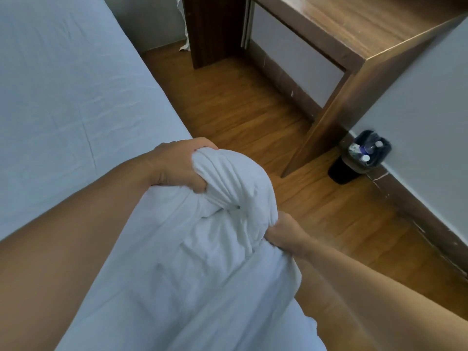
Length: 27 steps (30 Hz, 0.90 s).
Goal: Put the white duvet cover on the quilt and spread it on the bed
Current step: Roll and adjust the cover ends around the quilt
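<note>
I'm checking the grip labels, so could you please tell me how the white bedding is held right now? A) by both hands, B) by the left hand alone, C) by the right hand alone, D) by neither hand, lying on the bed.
A: the left hand and the right hand each grip a bunch of the bedding, held up beside the bed.

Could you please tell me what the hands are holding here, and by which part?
Both hands hold the white bedding by its bunched top end: the left hand grips the upper left of the bunch, the right hand its lower right.
</note>
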Available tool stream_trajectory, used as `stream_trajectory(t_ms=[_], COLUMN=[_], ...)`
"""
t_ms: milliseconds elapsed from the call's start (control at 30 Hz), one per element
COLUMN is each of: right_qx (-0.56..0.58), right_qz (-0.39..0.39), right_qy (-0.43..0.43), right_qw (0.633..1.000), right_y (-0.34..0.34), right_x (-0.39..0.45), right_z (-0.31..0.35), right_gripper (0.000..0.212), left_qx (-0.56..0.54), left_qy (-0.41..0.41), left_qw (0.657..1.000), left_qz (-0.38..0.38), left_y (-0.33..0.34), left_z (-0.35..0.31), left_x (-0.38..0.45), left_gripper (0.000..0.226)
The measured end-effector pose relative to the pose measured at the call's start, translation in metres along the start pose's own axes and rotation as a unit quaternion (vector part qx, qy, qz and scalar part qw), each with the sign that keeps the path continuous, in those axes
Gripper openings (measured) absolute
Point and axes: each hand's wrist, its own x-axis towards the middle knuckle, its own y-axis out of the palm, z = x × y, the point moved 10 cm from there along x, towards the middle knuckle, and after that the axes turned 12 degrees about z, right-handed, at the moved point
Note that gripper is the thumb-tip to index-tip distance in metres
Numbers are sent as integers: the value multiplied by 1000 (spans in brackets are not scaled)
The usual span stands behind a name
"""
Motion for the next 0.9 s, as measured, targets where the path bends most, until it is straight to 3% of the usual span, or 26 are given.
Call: stream_trajectory(t_ms=[133, 200, 267, 367, 567, 633, 700, 800, 900], right_qx=[-25, 19, 51, 63, 203, 131, 71, -35, -175], right_qz=[-128, -123, -118, -91, 41, 31, -12, -132, -69], right_qy=[-223, -256, -218, -146, -51, -21, -5, 6, 16], right_qw=[966, 959, 967, 983, 977, 991, 997, 991, 982], right_y=[-42, -42, -41, -45, -29, -22, -18, -35, -27], right_x=[-22, -29, -19, 22, 95, 125, 139, 88, 71], right_z=[88, 113, 122, 117, 92, 58, 28, 34, 37], right_gripper=[61, 65, 65, 46, 38, 34, 48, 28, 40], left_qx=[-34, -39, -42, -43, -30, -27, -33, -57, -100], left_qy=[16, 10, -3, -14, -1, 9, 12, 12, 13], left_qw=[998, 998, 998, 999, 1000, 1000, 999, 998, 995], left_qz=[-43, -54, -41, -25, -9, -11, -20, -12, 7], left_y=[-1, -3, -3, -3, 1, 4, 0, -8, -10], left_z=[-1, 1, 6, 12, 15, 14, 16, 21, 28], left_x=[-7, -8, -6, -2, 8, 7, 6, 7, 12], left_gripper=[98, 96, 89, 83, 90, 89, 86, 85, 83])
